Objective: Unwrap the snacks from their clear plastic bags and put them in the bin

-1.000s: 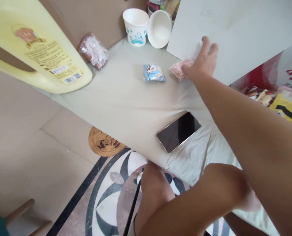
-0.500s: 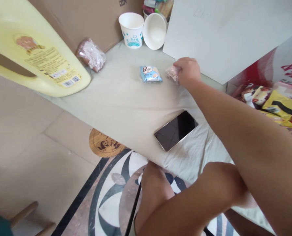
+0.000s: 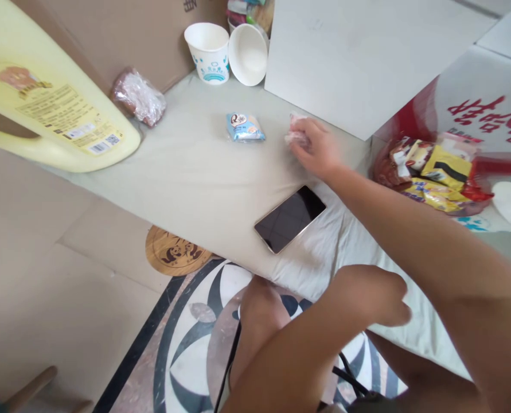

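My right hand (image 3: pixel 318 150) reaches across the pale sheet-covered surface (image 3: pixel 195 172) with its fingers closed round a small pink snack packet (image 3: pixel 295 129). A blue-and-white snack packet (image 3: pixel 244 127) lies a little to the left of it. A dark phone (image 3: pixel 290 218) lies face up near the front edge, just below my right wrist. My left hand (image 3: pixel 373 292) rests at the surface's front edge, fingers curled in, with nothing showing in it.
A big yellow bottle (image 3: pixel 44 115) lies at the left. A clear-wrapped brown packet (image 3: pixel 138 96), two paper cups (image 3: pixel 207 51) and a cardboard box stand at the back. A white board (image 3: pixel 358 57) leans at the back right, beside a red bag of snacks (image 3: pixel 436 166).
My right hand went from flat against the white board to closed round the pink packet, and has drawn it back toward me. The view has swung to the right.
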Motion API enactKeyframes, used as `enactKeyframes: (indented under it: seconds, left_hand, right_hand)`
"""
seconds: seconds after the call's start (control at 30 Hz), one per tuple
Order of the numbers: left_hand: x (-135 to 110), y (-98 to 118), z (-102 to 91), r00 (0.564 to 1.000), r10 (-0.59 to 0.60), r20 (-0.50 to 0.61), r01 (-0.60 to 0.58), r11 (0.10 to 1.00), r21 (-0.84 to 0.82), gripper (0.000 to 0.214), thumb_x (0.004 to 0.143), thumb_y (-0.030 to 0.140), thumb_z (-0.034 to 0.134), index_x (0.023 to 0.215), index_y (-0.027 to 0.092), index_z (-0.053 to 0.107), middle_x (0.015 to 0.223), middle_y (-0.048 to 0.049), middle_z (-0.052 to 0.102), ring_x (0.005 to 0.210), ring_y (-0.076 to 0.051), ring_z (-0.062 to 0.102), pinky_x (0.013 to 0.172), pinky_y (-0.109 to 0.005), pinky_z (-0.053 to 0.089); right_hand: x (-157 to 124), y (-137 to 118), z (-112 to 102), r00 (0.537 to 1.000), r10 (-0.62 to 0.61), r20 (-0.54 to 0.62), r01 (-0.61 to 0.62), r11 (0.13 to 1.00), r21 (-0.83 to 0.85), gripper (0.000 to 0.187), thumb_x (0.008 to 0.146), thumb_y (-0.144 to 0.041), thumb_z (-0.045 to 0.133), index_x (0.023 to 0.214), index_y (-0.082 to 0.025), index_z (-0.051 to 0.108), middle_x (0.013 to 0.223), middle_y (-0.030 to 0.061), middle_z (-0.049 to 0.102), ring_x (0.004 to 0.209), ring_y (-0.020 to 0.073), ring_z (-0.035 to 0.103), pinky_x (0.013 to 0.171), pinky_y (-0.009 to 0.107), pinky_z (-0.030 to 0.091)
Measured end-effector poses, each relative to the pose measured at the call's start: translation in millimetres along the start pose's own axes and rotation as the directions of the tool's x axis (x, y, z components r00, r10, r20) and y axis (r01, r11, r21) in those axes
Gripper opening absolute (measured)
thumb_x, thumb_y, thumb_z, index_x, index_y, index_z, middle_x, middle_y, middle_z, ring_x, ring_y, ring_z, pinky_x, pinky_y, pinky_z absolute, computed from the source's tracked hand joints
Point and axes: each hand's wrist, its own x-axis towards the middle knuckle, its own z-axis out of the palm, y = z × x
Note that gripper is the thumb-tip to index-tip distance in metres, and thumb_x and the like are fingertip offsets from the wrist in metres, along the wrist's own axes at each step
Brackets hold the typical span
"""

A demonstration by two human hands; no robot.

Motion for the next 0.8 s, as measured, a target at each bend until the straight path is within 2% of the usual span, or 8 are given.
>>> enactKeyframes:
  seconds: [0.13, 0.27, 0.33, 0.4, 0.47, 0.63, 0.7, 0.8]
  left_hand:
    - [-2, 3, -7.2, 1.000, -0.017, 0.004, 0.017, 0.999, 0.035, 0.026, 0.087, 0.029, 0.048, 0.089, 0.020, 0.072, 0.102, -0.0146, 0.076, 0.098, -0.032, 0.072, 0.071, -0.038, 0.054]
    - [0, -1, -7.7, 0.990, -0.069, -0.126, 0.067, 0.998, -0.020, 0.021, 0.087, 0.031, 0.051, 0.087, 0.021, 0.069, 0.101, -0.0149, 0.076, 0.099, -0.034, 0.072, 0.078, -0.041, 0.054]
    - [4, -3, -6.5, 0.924, -0.142, -0.354, 0.106, 0.987, -0.118, 0.020, 0.089, 0.032, 0.052, 0.092, 0.022, 0.069, 0.097, -0.0151, 0.075, 0.101, -0.034, 0.072, 0.084, -0.043, 0.053]
    - [11, -4, -5.5, 0.794, -0.224, -0.565, 0.086, 0.962, -0.261, 0.018, 0.092, 0.035, 0.054, 0.094, 0.022, 0.067, 0.091, -0.0134, 0.073, 0.100, -0.034, 0.071, 0.089, -0.044, 0.051]
    - [22, -2, -4.0, 0.738, -0.271, -0.618, -0.018, 0.908, -0.419, 0.022, 0.093, 0.045, 0.059, 0.091, 0.023, 0.063, 0.086, -0.0103, 0.072, 0.095, -0.031, 0.071, 0.090, -0.043, 0.050]
    - [50, 12, 7.9, 0.923, -0.132, -0.362, -0.258, 0.487, -0.835, 0.048, 0.086, 0.063, 0.070, 0.109, 0.022, 0.062, 0.086, -0.0029, 0.070, 0.075, -0.017, 0.065, 0.071, -0.030, 0.051]
    - [59, 18, 12.6, 0.931, -0.075, -0.357, -0.310, 0.352, -0.883, 0.048, 0.079, 0.052, 0.082, 0.111, 0.021, 0.065, 0.094, -0.0030, 0.072, 0.080, -0.014, 0.067, 0.072, -0.026, 0.052]
    - [70, 22, 14.9, 0.905, -0.159, -0.395, -0.345, 0.270, -0.899, 0.042, 0.074, 0.043, 0.086, 0.106, 0.021, 0.068, 0.094, -0.0013, 0.073, 0.083, -0.014, 0.069, 0.073, -0.024, 0.053]
  right_hand:
    - [-69, -34, -71, 0.976, -0.105, -0.189, 0.115, 0.992, 0.042, 0.036, 0.094, -0.042, 0.065, 0.129, -0.030, 0.063, 0.134, 0.0072, 0.069, 0.136, 0.0321, 0.060, 0.116, 0.058, 0.049]
    - [-170, -49, -140, 0.929, -0.114, -0.351, 0.073, 0.989, -0.127, 0.048, 0.083, -0.042, 0.078, 0.130, -0.050, 0.068, 0.130, 0.0079, 0.066, 0.123, 0.0405, 0.066, 0.097, 0.063, 0.059]
    - [-215, -45, -153, 0.907, -0.077, -0.413, 0.000, 0.983, -0.183, 0.056, 0.079, -0.039, 0.082, 0.132, -0.051, 0.069, 0.118, 0.0108, 0.066, 0.110, 0.0409, 0.070, 0.085, 0.063, 0.062]
    - [-251, -37, -152, 0.901, 0.021, -0.433, -0.101, 0.982, -0.162, 0.056, 0.082, -0.032, 0.080, 0.134, -0.048, 0.068, 0.110, 0.0100, 0.065, 0.104, 0.0388, 0.072, 0.084, 0.063, 0.063]
    - [-276, -29, -142, 0.895, 0.015, -0.447, -0.089, 0.986, -0.144, 0.053, 0.083, -0.025, 0.079, 0.133, -0.040, 0.068, 0.110, 0.0099, 0.065, 0.108, 0.0374, 0.072, 0.085, 0.061, 0.064]
    - [-299, -24, -123, 0.884, -0.088, -0.460, 0.032, 0.991, -0.130, 0.041, 0.086, -0.021, 0.077, 0.124, -0.033, 0.069, 0.111, 0.0081, 0.069, 0.121, 0.0335, 0.067, 0.092, 0.054, 0.064]
    - [-304, -23, -128, 0.906, -0.064, -0.417, 0.028, 0.995, -0.093, 0.039, 0.087, -0.024, 0.076, 0.123, -0.035, 0.067, 0.114, 0.0067, 0.070, 0.126, 0.0334, 0.065, 0.098, 0.057, 0.061]
    - [-318, -17, -146, 0.908, 0.067, -0.414, -0.065, 0.998, 0.020, 0.041, 0.085, -0.040, 0.076, 0.124, -0.037, 0.063, 0.127, 0.0078, 0.066, 0.137, 0.0387, 0.057, 0.109, 0.068, 0.051]
